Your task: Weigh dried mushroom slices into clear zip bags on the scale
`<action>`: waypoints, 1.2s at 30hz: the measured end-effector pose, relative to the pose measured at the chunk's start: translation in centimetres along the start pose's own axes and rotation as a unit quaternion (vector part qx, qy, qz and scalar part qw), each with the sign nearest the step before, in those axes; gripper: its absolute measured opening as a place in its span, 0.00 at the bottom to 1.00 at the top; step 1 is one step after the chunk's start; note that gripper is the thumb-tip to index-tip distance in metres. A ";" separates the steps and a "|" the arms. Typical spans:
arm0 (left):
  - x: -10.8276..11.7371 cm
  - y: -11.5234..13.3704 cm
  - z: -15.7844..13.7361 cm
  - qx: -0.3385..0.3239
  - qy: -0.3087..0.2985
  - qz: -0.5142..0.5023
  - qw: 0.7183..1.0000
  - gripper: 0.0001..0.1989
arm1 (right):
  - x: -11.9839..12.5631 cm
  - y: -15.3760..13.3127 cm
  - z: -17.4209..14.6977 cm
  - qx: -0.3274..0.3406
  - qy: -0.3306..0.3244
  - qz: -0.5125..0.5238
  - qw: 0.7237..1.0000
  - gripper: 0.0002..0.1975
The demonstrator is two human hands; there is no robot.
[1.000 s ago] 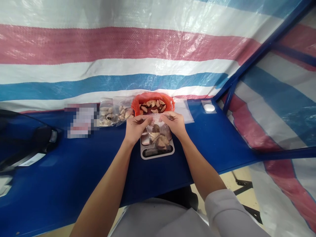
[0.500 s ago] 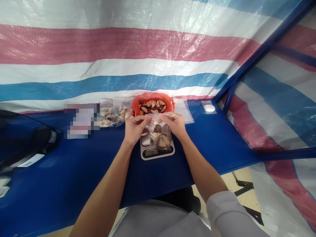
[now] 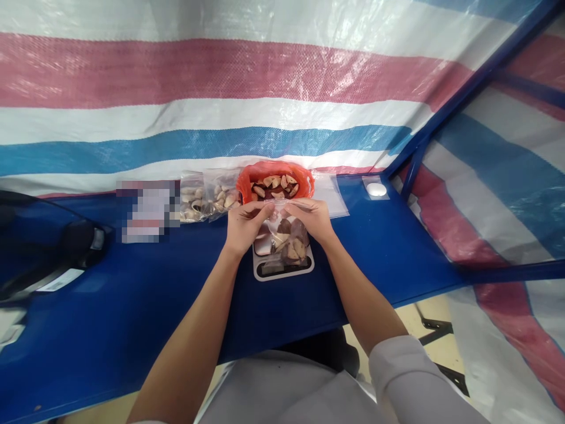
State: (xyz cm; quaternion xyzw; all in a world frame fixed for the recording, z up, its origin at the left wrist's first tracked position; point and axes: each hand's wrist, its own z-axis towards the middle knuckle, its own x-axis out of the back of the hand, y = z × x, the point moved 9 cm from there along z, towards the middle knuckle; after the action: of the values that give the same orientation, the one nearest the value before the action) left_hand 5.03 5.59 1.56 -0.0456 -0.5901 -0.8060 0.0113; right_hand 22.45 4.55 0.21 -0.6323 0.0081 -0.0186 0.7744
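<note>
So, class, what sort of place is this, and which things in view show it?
Probably a makeshift weighing and packing station: a digital scale and filled clear plastic bags share a blue table, and striped tarpaulin sheeting rises behind it.

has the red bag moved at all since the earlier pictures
No. The red bag keeps its place on the blue table; both drift together slightly up the picture, so the view shifted.

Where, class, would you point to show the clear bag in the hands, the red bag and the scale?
Clear bag (image 3: 286, 235), head view: middle of its front.
Red bag (image 3: 274, 168), head view: its back rim.
Scale (image 3: 286, 276), head view: its white front border.
</note>
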 end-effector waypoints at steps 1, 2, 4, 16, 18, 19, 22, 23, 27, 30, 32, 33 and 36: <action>0.1 -0.2 0.0 0.000 0.002 -0.002 1.000 0.13 | 0.0 0.0 0.1 0.000 -0.006 0.002 1.000 0.16; 0.3 -0.4 0.1 0.001 0.004 -0.005 1.000 0.13 | 0.1 0.1 0.1 0.001 -0.010 0.007 1.000 0.16; 0.7 -1.0 0.2 0.005 0.014 -0.013 1.000 0.13 | 0.4 0.2 0.2 -0.001 -0.016 0.021 1.000 0.16; 0.2 -0.8 0.2 0.006 -0.016 -0.015 1.000 0.14 | 0.3 1.0 -0.1 -0.021 -0.024 0.010 0.999 0.17; 0.1 -0.6 0.1 0.001 -0.020 -0.006 1.000 0.13 | 0.3 1.0 -0.1 -0.023 -0.031 0.014 0.999 0.18; 0.2 -0.6 0.1 0.003 -0.018 -0.004 1.000 0.13 | 0.4 1.1 -0.1 -0.025 -0.033 0.016 0.999 0.18; 0.5 -0.8 0.1 0.022 -0.006 -0.001 1.000 0.13 | 0.8 1.1 -0.1 -0.027 -0.033 0.019 0.999 0.19; 0.6 -0.8 0.1 0.029 -0.004 -0.004 1.000 0.14 | 0.8 1.1 -0.1 -0.025 -0.034 0.019 0.999 0.19; 0.2 -0.8 0.2 0.034 -0.016 -0.007 0.999 0.15 | 0.8 1.3 0.0 -0.017 -0.033 0.009 0.999 0.18; 0.0 -1.0 0.1 0.033 -0.024 0.000 0.999 0.15 | 0.8 1.4 0.0 -0.011 -0.030 0.001 0.999 0.17; 0.0 -1.2 0.1 0.034 -0.027 -0.005 0.999 0.15 | 0.8 1.3 0.0 -0.012 -0.028 0.006 1.000 0.17; 0.0 -1.2 0.1 0.035 -0.029 -0.011 0.999 0.16 | 0.9 1.2 0.1 -0.014 -0.026 0.010 1.000 0.17; 0.4 -1.4 0.1 0.045 -0.035 -0.046 0.997 0.16 | 1.1 0.8 0.1 -0.028 -0.009 0.030 0.999 0.18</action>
State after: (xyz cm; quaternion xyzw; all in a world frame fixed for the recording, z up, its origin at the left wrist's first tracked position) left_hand 4.58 6.12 0.29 -0.0458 -0.6274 -0.7761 -0.0446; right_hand 23.56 4.77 -0.54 -0.6535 0.0205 0.0110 0.7566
